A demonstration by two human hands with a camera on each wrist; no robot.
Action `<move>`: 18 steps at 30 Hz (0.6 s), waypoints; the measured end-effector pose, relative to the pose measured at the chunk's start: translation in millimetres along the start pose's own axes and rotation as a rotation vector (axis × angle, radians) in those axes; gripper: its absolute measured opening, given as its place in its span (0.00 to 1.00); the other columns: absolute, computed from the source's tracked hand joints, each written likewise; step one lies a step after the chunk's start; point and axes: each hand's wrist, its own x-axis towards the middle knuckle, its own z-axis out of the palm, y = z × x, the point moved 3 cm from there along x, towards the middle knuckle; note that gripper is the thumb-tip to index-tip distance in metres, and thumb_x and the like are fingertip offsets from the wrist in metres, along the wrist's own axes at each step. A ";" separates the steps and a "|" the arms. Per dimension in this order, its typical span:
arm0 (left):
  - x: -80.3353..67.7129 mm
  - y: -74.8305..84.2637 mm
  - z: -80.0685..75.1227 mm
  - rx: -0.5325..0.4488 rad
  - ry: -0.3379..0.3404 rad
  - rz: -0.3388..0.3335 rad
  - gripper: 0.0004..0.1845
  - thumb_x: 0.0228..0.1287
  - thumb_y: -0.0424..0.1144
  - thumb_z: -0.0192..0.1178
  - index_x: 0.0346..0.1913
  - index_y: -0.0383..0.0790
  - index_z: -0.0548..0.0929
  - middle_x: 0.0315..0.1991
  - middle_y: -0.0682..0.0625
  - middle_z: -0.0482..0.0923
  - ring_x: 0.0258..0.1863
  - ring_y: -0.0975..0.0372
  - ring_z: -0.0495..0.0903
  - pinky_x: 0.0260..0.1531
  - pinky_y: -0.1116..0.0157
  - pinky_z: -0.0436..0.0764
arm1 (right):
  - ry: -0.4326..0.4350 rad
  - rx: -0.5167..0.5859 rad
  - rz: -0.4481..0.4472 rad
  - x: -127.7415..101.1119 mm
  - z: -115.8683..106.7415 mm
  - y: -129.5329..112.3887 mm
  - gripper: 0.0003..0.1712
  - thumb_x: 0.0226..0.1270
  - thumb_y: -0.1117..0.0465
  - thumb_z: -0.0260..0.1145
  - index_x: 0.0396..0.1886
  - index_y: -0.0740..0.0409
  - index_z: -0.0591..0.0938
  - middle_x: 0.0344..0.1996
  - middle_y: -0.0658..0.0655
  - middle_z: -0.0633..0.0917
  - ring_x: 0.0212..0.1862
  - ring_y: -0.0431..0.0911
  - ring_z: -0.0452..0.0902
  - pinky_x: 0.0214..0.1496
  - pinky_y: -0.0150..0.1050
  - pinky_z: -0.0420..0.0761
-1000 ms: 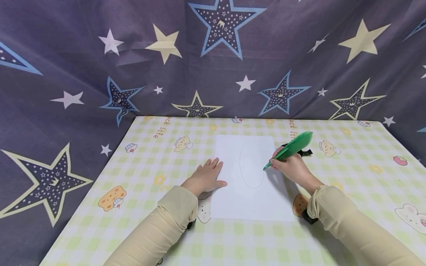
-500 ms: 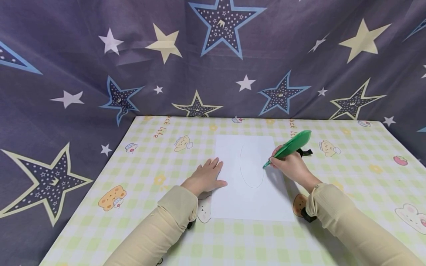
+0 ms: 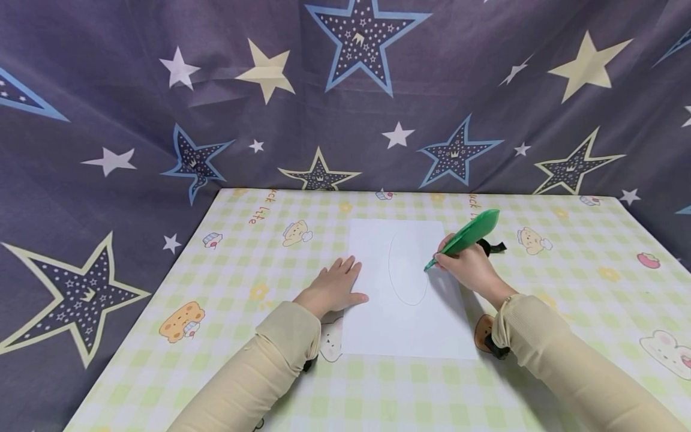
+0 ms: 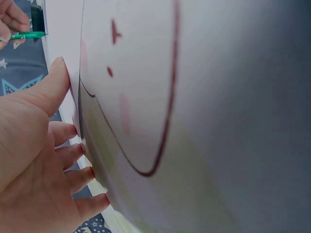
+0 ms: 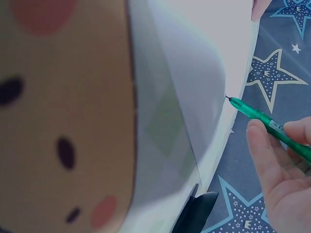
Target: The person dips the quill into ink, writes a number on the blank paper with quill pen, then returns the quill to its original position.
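A white sheet of paper [image 3: 399, 330] lies flat on the table and bears a thin, curved U-shaped line. My right hand [image 3: 471, 269] pinches a green pen [image 3: 475, 233] whose top is shaped like a leaf or feather. Its tip meets the paper at the upper right end of the line; in the right wrist view the pen [image 5: 262, 118] shows a dark point at the sheet. On the paper's left edge rests my left hand [image 3: 333, 288], fingers spread, thumb over the sheet. The left wrist view shows that hand [image 4: 43, 145] with its fingertips along the paper.
A green-and-white checked tablecloth [image 3: 216, 372] with cartoon prints covers the table. Behind it hangs a dark curtain [image 3: 335, 120] patterned with stars. Black straps [image 3: 493, 348] show at the right wrist.
The right hand and pen have shifted slightly left and away from the body, up along the line's right side. The left hand and paper have stayed in place.
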 end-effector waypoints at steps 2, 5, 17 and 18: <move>-0.3 0.0 -0.2 -0.002 -0.001 0.000 0.40 0.64 0.55 0.52 0.72 0.38 0.52 0.72 0.44 0.43 0.70 0.50 0.41 0.64 0.49 0.48 | -0.001 -0.011 -0.003 0.8 0.3 -0.1 0.03 0.61 0.66 0.61 0.29 0.59 0.76 0.21 0.53 0.82 0.26 0.44 0.76 0.32 0.39 0.74; -0.5 -0.2 -0.3 -0.005 -0.002 0.002 0.40 0.64 0.55 0.52 0.72 0.38 0.52 0.72 0.44 0.43 0.70 0.50 0.41 0.64 0.49 0.48 | -0.002 -0.017 -0.001 1.9 0.6 -0.5 0.02 0.61 0.66 0.61 0.29 0.58 0.76 0.20 0.52 0.81 0.26 0.44 0.76 0.32 0.39 0.74; 1.0 -1.3 0.8 -0.003 0.001 0.001 0.40 0.64 0.56 0.52 0.72 0.39 0.52 0.72 0.44 0.43 0.70 0.50 0.41 0.64 0.49 0.47 | -0.001 0.000 0.009 5.0 3.3 -2.6 0.02 0.62 0.66 0.60 0.29 0.59 0.76 0.20 0.53 0.81 0.24 0.45 0.74 0.28 0.39 0.72; 1.1 -1.5 1.0 -0.003 0.001 0.001 0.40 0.64 0.56 0.52 0.72 0.39 0.52 0.72 0.44 0.43 0.70 0.50 0.41 0.64 0.49 0.47 | 0.000 -0.002 0.011 5.1 3.5 -2.7 0.02 0.62 0.66 0.60 0.30 0.59 0.76 0.20 0.53 0.81 0.24 0.45 0.74 0.28 0.39 0.72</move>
